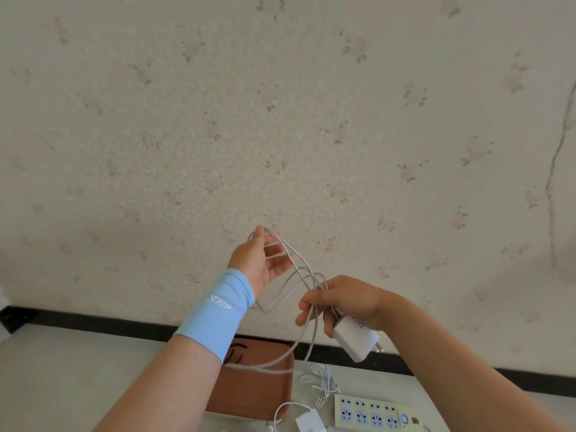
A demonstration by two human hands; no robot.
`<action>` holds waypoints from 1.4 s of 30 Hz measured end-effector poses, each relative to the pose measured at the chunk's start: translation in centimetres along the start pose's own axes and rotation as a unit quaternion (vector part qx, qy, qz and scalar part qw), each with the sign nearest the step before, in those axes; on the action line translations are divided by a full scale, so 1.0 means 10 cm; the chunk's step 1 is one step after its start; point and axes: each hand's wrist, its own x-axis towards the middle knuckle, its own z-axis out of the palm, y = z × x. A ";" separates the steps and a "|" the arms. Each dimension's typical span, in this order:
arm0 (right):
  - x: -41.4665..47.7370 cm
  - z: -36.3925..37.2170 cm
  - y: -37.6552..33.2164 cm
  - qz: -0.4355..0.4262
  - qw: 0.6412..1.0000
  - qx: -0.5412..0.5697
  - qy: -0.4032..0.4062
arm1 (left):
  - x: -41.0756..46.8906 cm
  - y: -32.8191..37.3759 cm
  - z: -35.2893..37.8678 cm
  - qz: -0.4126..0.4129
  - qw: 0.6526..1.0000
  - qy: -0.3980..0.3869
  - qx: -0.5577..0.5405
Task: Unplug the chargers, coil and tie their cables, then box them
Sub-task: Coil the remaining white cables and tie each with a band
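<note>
Coiling the cable up in the air, charger in the right hand

Right hand grips the white charger plus a bunch of cable. The brick's long axis slants down and away from the grip, prongs poking out right. Up-left of that grip, the left hand has loops draped over spread, relaxed fingers. Both are well above the table, only wall behind. One loop hangs below the grip to the brown tray; can't tell if it touches. The power strip and a second charger lie below, near the bottom edge.
</note>
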 end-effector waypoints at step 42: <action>0.02 0.09 -0.02 0.020 0.970 -0.236 0.051 | 0.01 -0.02 -0.08 0.006 0.938 0.010 0.347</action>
